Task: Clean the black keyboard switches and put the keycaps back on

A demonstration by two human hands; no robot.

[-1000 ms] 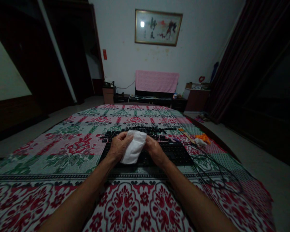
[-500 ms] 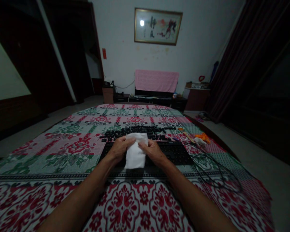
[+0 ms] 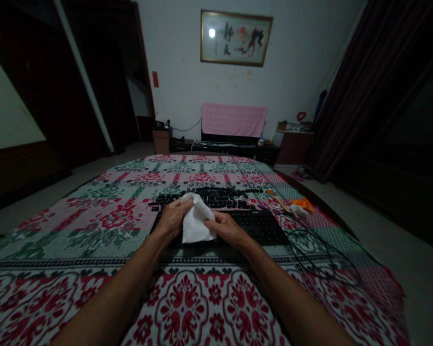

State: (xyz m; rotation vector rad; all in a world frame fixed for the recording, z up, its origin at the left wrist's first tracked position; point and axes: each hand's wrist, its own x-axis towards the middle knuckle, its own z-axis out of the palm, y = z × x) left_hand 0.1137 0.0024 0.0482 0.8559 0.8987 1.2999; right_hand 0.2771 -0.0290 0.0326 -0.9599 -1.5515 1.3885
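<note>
Many black keycaps (image 3: 219, 197) lie off the keyboard (image 3: 265, 228) on the covered desk (image 3: 187, 298), none seen back in place so far as the dim light shows, and the white cloth (image 3: 195, 228) sits above the keyboard between left hand (image 3: 171, 217) and right hand (image 3: 231, 228), each grip clamped on an edge of it.

White cloth (image 3: 196, 229), flat earlier, now with a slanted, folded upper right edge
</note>
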